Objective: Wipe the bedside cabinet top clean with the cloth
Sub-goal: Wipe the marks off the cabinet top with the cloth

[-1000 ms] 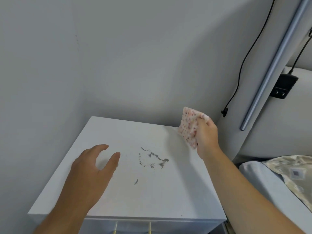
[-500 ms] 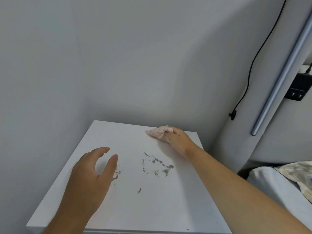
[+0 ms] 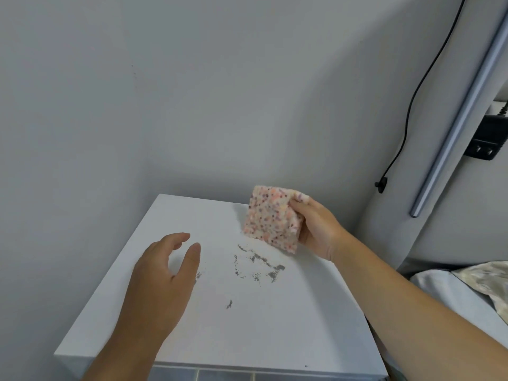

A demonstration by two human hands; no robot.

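The white bedside cabinet top (image 3: 275,325) fills the lower middle of the view. Dark grey dirt smears (image 3: 258,266) lie near its centre, with a small speck (image 3: 229,304) closer to me. My right hand (image 3: 316,229) grips a folded pink speckled cloth (image 3: 270,218), held upright just above the top's back right part, its lower edge close to the smears. My left hand (image 3: 162,276) rests or hovers over the left side of the top, fingers apart and holding nothing.
Grey walls (image 3: 192,105) close in behind and to the left. A black cable (image 3: 412,105) hangs down the wall at right beside a metal rail (image 3: 453,119) and a black plug adapter (image 3: 486,144). Bedding (image 3: 467,292) lies at the lower right.
My right hand has lifted the cloth from the back of the cabinet top, where it was pressed flat, and now holds it upright nearer the smears. My left hand has barely moved.
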